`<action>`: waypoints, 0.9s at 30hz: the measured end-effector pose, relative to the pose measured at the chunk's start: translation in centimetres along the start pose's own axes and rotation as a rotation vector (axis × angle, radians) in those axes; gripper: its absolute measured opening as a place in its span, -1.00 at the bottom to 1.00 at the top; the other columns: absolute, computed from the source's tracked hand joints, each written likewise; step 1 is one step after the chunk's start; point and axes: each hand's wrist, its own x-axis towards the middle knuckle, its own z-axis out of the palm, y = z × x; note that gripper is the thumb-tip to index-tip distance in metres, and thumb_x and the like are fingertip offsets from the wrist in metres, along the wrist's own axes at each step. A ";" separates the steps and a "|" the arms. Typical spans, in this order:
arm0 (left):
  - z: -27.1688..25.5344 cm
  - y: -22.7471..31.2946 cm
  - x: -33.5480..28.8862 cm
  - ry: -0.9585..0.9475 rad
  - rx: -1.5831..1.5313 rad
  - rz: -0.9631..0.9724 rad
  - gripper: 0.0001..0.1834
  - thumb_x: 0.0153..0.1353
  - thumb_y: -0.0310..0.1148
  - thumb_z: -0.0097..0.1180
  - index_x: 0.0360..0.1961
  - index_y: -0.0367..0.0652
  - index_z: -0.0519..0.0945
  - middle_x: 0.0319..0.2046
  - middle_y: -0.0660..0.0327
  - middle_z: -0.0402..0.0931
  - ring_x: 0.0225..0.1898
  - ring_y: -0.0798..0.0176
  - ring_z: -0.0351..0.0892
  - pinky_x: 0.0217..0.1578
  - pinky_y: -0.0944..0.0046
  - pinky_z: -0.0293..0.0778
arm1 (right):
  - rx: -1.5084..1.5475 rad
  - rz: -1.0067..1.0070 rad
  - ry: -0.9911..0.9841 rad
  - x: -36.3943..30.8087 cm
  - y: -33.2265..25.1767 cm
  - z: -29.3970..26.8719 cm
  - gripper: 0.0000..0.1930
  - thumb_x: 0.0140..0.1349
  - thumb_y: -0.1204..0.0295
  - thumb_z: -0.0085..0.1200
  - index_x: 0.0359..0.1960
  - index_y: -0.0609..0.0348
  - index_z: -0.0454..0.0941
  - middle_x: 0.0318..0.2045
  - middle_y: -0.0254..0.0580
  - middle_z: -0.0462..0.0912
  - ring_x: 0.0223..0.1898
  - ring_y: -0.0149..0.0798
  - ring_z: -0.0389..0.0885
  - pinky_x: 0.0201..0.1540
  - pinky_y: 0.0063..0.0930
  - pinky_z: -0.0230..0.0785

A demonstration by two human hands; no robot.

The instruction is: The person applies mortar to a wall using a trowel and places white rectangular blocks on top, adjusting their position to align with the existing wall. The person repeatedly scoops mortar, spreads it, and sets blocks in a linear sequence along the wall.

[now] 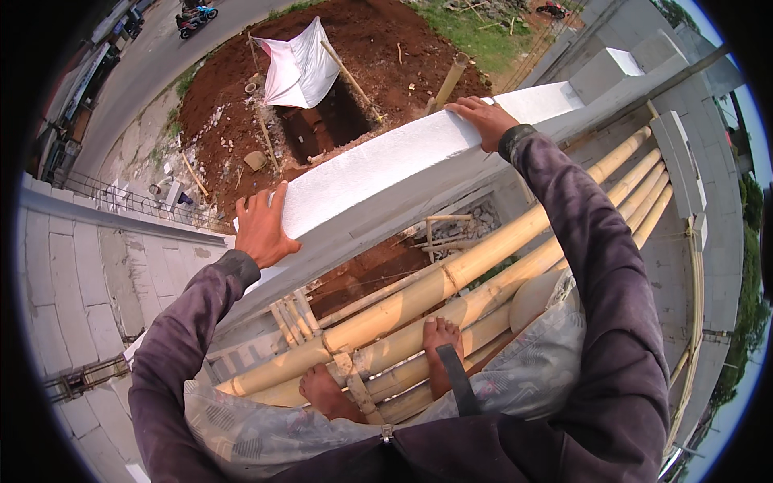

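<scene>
A long white lightweight concrete block (374,171) lies along the top of the wall in front of me. My left hand (264,229) grips its left end, fingers over the top and thumb on the near face. Farther right, my right hand (485,122) is closed over the block's right end, by the joint with another white block (538,103). The undersides of both hands' fingers are hidden. Below, my bare feet rest on thick bamboo poles (439,288) that run slanting beneath me.
Beyond the wall, a pit (342,121) is dug in red soil, partly under a white sheet (304,68) on poles. Gaps between the bamboo poles show the ground far below. Grey block walls (76,274) stand on both sides. A motorcycle (196,20) is on the road.
</scene>
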 end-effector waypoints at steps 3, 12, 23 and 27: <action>-0.1 0.1 -0.1 0.003 -0.001 -0.006 0.30 -0.37 -0.07 0.55 0.44 -0.24 0.12 0.11 -0.14 0.33 0.21 -0.20 0.28 0.31 -0.26 -0.02 | -0.012 -0.009 -0.006 0.0 0.1 -0.1 0.10 -0.30 0.74 0.33 0.41 -0.23 0.18 0.39 -0.30 0.26 0.45 -0.03 0.16 0.34 0.20 0.24; 0.5 0.1 0.4 0.048 0.035 0.049 0.24 -0.33 -0.09 0.50 0.42 -0.25 0.15 0.08 -0.16 0.34 0.16 -0.19 0.32 0.27 -0.27 0.03 | -0.024 0.013 -0.005 -0.5 0.6 0.2 0.09 -0.25 0.72 0.31 0.42 -0.27 0.15 0.41 -0.31 0.24 0.46 -0.05 0.16 0.36 0.16 0.24; -0.2 -0.1 0.4 -0.064 0.029 0.025 0.29 -0.28 -0.02 0.53 0.47 -0.18 0.07 0.17 -0.23 0.28 0.24 -0.24 0.26 0.33 -0.32 -0.03 | -0.016 0.021 0.033 -0.1 0.7 0.8 0.11 -0.31 0.77 0.29 0.41 -0.18 0.15 0.41 -0.29 0.23 0.43 -0.06 0.20 0.40 0.03 0.22; -0.2 -5.9 -2.0 0.168 -0.108 0.128 -0.06 0.13 0.00 0.27 0.42 -0.22 0.15 0.24 -0.16 0.30 0.32 -0.19 0.24 0.34 -0.19 0.06 | 0.028 -0.043 0.112 -0.1 0.4 0.9 0.08 -0.29 0.83 0.22 0.40 -0.15 0.18 0.38 -0.15 0.28 0.37 0.06 0.30 0.34 -0.14 0.34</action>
